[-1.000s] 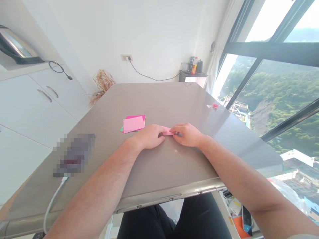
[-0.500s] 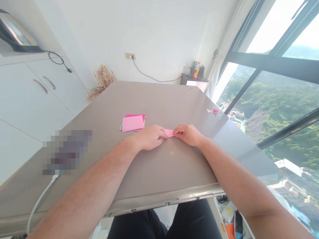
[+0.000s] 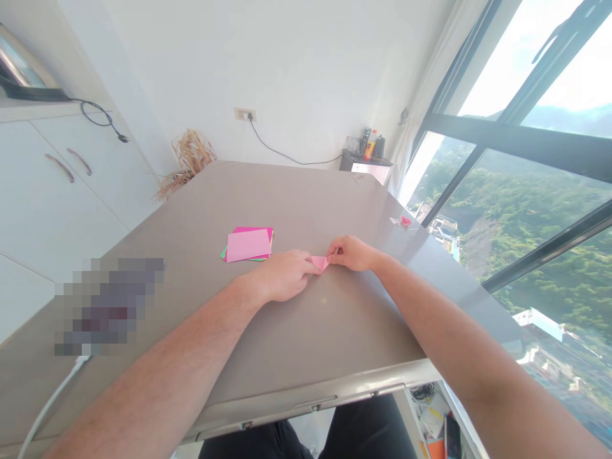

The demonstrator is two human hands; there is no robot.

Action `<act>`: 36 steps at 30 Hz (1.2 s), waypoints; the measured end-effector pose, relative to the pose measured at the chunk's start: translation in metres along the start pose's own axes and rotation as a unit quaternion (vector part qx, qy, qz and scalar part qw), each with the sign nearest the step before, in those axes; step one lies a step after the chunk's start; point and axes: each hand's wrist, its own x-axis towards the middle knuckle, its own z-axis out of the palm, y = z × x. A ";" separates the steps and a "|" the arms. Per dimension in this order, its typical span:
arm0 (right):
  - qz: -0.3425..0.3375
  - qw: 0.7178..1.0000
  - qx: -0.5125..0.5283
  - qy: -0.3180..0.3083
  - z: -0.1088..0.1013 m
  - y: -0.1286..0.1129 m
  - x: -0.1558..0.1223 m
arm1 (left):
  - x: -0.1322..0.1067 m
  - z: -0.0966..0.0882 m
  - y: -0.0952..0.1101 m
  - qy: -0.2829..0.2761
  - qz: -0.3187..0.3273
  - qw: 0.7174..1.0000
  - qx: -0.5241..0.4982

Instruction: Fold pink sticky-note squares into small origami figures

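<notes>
A small folded piece of pink paper (image 3: 320, 263) lies at the middle of the table, between my two hands. My left hand (image 3: 289, 274) has its fingers on the paper's left end, holding it against the tabletop. With thumb and forefinger pinched, my right hand (image 3: 351, 253) grips the right end, which is tilted up a little. Part of the paper is hidden under the fingers. Left of my left hand rests a stack of coloured paper sheets (image 3: 248, 245), light pink on top, with deep pink and green edges showing.
The grey-brown table (image 3: 287, 197) reaches toward the white wall. A blurred-out dark object (image 3: 115, 306) with a white cable (image 3: 52, 398) lies at the left. A small red-pink scrap (image 3: 405, 220) sits near the right edge, by the window. An open drawer (image 3: 435, 421) is below right.
My right hand has lifted slightly relative to the left, and the paper's right end is now raised with a wider triangular face showing. The whole view has shifted a little.
</notes>
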 end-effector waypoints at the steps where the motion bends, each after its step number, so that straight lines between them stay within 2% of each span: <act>1: 0.009 1.000 -0.005 -0.011 -0.001 -0.003 0.003 | 0.000 -0.001 0.001 -0.003 -0.001 1.000 -0.004; 5: 0.047 0.998 -0.033 -0.029 -0.002 -0.015 0.011 | -0.002 -0.005 0.004 -0.007 -0.002 1.000 -0.015; 11: 0.103 0.991 -0.084 -0.020 0.004 -0.025 0.018 | -0.003 -0.006 0.005 0.002 -0.001 1.000 -0.026; 28: 0.085 0.993 -0.083 -0.010 0.005 -0.018 0.019 | -0.004 -0.008 0.007 0.010 0.000 1.000 -0.029; 30: 0.053 0.997 -0.063 -0.001 0.004 -0.014 0.017 | -0.004 -0.008 0.007 0.012 0.002 0.999 -0.030; 34: -0.084 0.995 0.051 0.033 0.002 -0.001 0.009 | -0.005 -0.008 0.008 0.015 0.000 0.999 -0.032; 36: -0.097 0.990 0.100 0.019 0.000 0.003 0.005 | -0.004 -0.008 0.008 0.014 -0.003 0.999 -0.032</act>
